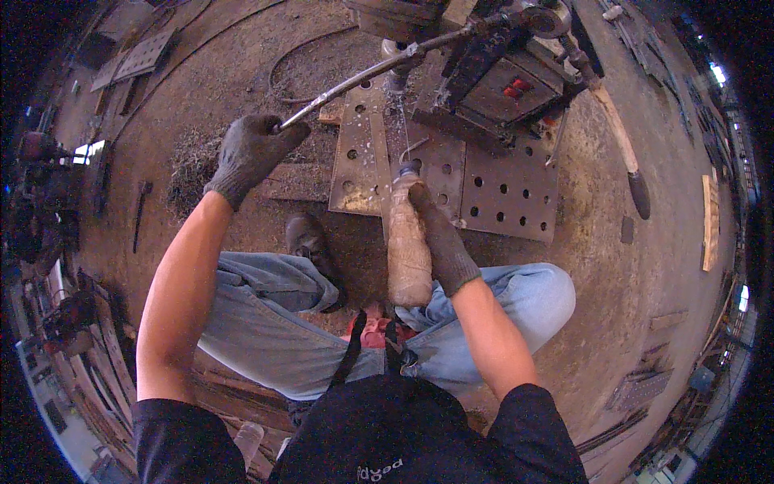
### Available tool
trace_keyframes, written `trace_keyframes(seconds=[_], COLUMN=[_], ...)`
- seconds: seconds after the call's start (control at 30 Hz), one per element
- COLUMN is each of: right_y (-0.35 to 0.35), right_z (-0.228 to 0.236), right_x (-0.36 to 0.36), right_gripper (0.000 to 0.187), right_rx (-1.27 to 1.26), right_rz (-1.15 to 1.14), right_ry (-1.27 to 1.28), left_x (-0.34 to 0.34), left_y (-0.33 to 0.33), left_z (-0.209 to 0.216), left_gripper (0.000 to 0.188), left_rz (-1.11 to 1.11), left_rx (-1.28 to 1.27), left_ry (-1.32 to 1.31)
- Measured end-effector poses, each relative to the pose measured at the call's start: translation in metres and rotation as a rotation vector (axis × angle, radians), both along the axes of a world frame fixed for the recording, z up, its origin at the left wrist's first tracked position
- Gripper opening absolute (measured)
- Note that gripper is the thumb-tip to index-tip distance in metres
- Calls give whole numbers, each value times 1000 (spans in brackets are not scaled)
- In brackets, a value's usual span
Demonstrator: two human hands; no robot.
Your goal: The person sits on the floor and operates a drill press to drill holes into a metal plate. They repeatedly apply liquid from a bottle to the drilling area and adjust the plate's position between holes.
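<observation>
My left hand [251, 155], in a dark grey work glove, is closed around the end of a long metal lever [355, 82] that runs up to a drilling machine [512, 85]. My right hand [442, 238], gloved the same way, grips a murky brownish plastic bottle [409, 258]. The bottle's narrow top points away from me, and a thin stream of liquid seems to run from it toward the drill's spindle [395, 77]. Beneath the spindle lies a steel plate [359, 173] with round holes, wet with whitish drops. Where the cutter meets the plate is hard to make out.
Another holed plate [504, 198] lies under the machine's base. A second lever with a worn handle [617, 133] sticks out at the right. Metal shavings [193, 177] are heaped near my left hand. A hammer-like tool [141, 206] and a cable [210, 40] lie on the floor.
</observation>
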State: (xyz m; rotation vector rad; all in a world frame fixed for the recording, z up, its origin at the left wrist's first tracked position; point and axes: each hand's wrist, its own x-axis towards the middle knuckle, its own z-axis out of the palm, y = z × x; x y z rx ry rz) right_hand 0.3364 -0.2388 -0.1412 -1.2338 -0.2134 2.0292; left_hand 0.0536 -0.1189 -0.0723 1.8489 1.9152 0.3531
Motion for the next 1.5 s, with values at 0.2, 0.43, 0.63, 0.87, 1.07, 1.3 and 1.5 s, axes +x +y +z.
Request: trace_keyframes(seconds=[0.2,0.43,0.63,0.87,1.07,1.3,1.5], right_y=[0,-2,-4,-6,-6,-2,0], right_z=[-6,9,5,-2,-15,-1,7], right_x=[3,-5,-6,-5,-3,-2,-1], right_gripper=[53,60,70,71,71,52,45], right_rx=[7,160,314,369,320,-10,-10], right_rz=[11,-12,110,202,155,10,-6], right_ry=[-21,-231,-359,-436,-401,-4,-66], left_x=[-1,1,-1,4,6,0,2], left_y=[2,0,2,-1,0,1,0], left_z=[-3,-2,-5,3,2,-6,-3], left_gripper=[53,51,50,50,49,49,51], left_rz=[-10,11,6,34,18,-11,-28], left_rx=[14,5,0,-30,-43,0,13], left_ry=[-7,-49,-33,-37,-46,-30,-32])
